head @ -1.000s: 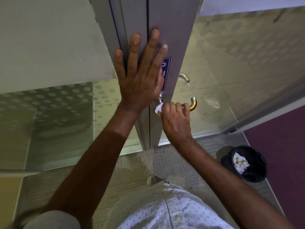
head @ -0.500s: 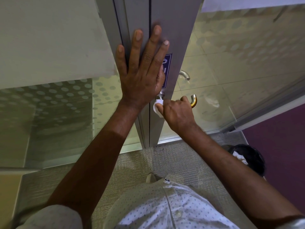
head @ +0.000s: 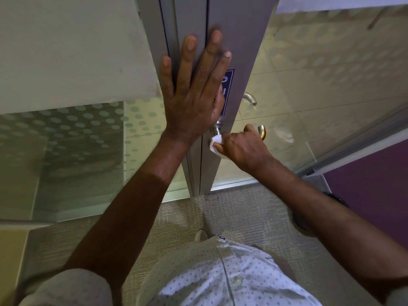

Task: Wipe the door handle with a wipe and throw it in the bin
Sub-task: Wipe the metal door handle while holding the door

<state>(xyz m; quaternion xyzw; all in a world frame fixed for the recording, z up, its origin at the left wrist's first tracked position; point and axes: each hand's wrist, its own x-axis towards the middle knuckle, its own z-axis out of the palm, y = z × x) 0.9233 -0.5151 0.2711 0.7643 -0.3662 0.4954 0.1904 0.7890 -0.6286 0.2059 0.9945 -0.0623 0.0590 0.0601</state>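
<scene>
Right hand (head: 245, 146): fingers clenched around the crumpled white wipe (head: 215, 143), pressed on the curved metal lever door handle (head: 261, 131) near its round base. Handle's long axis runs sideways to the right, brass-toned tip exposed beyond the knuckles; judged next stroke: outward along it. Left hand (head: 194, 93): flat, fingers spread, holding nothing, bracing the grey door frame (head: 238, 40). Black bin (head: 335, 198): floor, lower right, mostly hidden behind the right forearm.
</scene>
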